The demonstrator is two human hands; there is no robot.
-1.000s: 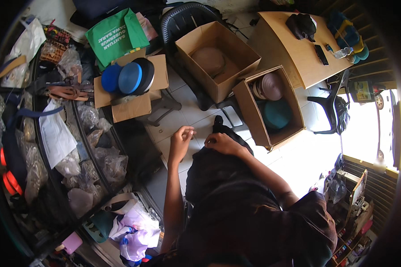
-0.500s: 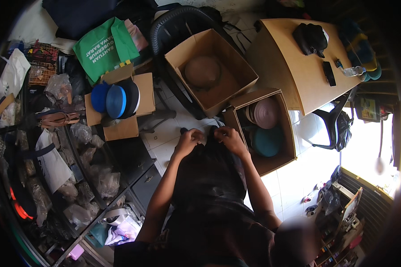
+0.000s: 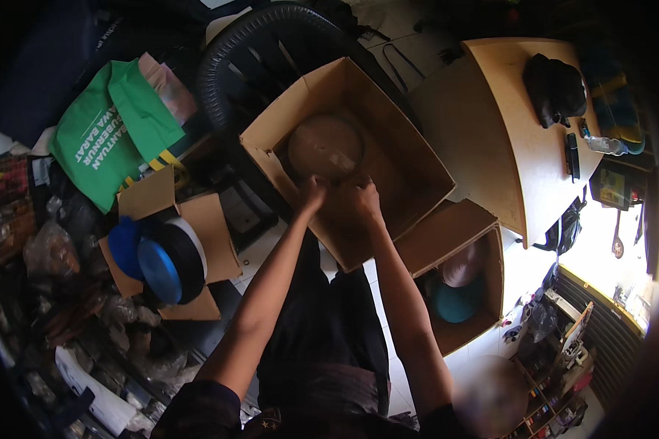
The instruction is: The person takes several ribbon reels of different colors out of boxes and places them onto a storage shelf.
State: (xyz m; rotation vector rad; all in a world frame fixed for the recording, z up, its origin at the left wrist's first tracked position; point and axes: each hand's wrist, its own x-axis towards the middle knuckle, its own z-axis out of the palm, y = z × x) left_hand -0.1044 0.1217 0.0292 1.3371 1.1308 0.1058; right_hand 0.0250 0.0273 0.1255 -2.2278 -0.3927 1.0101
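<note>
Both my arms reach forward into an open cardboard box (image 3: 425, 172) that sits on a black chair (image 3: 216, 88). Inside it lies a round brown roll (image 3: 326, 146), with light streaks across its top. My left hand (image 3: 313, 192) is closed at the near edge of the roll. Beside it, a short gap away, my right hand (image 3: 365, 196) is closed too, its knuckles facing up. Whatever the fingers pinch is hidden or too small to name.
At the left, a smaller open box (image 3: 220, 249) holds blue, black and white rolls. A second box (image 3: 490, 293) at the right contains pink and teal rolls. A green bag (image 3: 113, 132) lies far left. On the wooden desk (image 3: 501, 146) are a black bag, phone and bottle.
My hands have moved from in front of my body forward into the box with the brown roll. The view has shifted, bringing that box closer.
</note>
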